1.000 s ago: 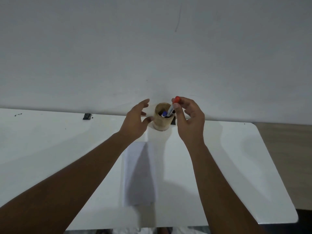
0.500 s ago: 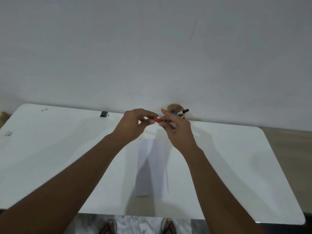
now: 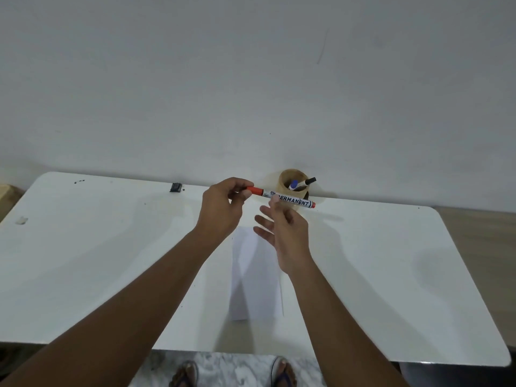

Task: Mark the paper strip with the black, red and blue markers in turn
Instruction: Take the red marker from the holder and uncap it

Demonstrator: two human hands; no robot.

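Observation:
The red marker (image 3: 290, 199) lies level in the air above the far end of the white paper strip (image 3: 255, 277). My left hand (image 3: 223, 210) pinches its red cap. My right hand (image 3: 282, 233) holds the white barrel with the thumb tip, its other fingers spread. The cap is still on the marker. The blue marker (image 3: 293, 185) and the black marker (image 3: 309, 181) stand in a round wooden holder (image 3: 287, 177) at the table's far edge, just behind my hands.
The white table (image 3: 97, 261) stands against a plain wall. A small black object (image 3: 176, 187) lies at the far edge on the left, and a small scrap (image 3: 21, 220) near the left edge. My sandalled feet (image 3: 234, 372) show below the near edge.
My right hand has lifted the red marker out of the holder and turned it level. My left hand has closed on its cap. The hands have come nearer, over the strip.

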